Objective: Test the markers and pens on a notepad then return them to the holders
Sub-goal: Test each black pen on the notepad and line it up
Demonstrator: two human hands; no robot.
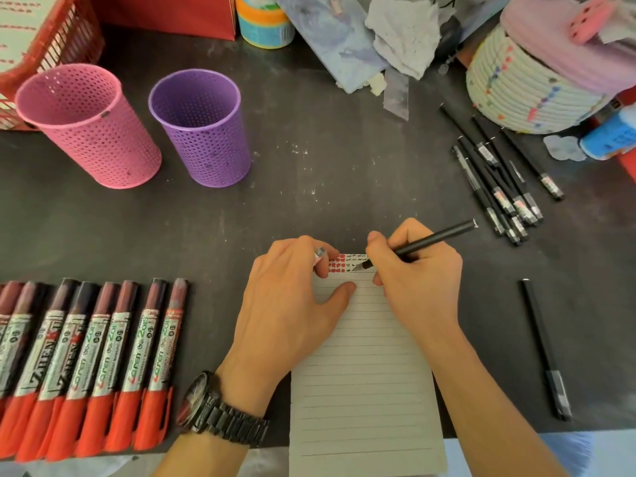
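Note:
A lined notepad (364, 380) lies at the table's near edge, with red and black test marks along its top. My right hand (416, 270) grips a black pen (433, 239) whose tip touches the pad's top right. My left hand (292, 297) presses on the pad's top left and pinches a small cap (319, 253) between its fingers. Two holders stand at the far left with nothing visible inside them: a pink mesh cup (89, 129) and a purple mesh cup (203, 129). Several red markers (86, 366) lie in a row on the left. Several black pens (499, 180) lie at the right.
A single black pen (545, 349) lies alone at the right of the pad. A red basket (69, 32), a tape roll (265, 18), crumpled paper (402, 32) and a woven rope basket (526, 87) crowd the back of the dark table (309, 187).

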